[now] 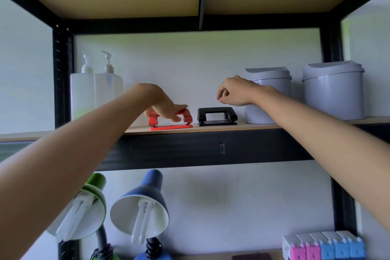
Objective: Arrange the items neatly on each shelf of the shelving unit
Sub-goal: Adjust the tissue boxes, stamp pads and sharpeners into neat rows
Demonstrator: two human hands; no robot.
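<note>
- While resting on the upper shelf (263,127), near its front edge, sits just beside the black hole punch (217,116): the red hole punch (171,121).
- Gripped on its top lever by the left hand (163,104), fingers over, thumb under.
- Hovering above the black one, not touching: right hand (234,92), fingers curled in, holding nothing.
- Probably metal, so hard, stiff and a bit heavy for its size.
- Springy lever, so likely to dip when pressed.
- Better to hold by the flat base, or slide along the shelf.
- Smooth paint, maybe slippery.
- Nearby: two white pump bottles (96,93) at left, two grey bins (333,91) at right.
</note>
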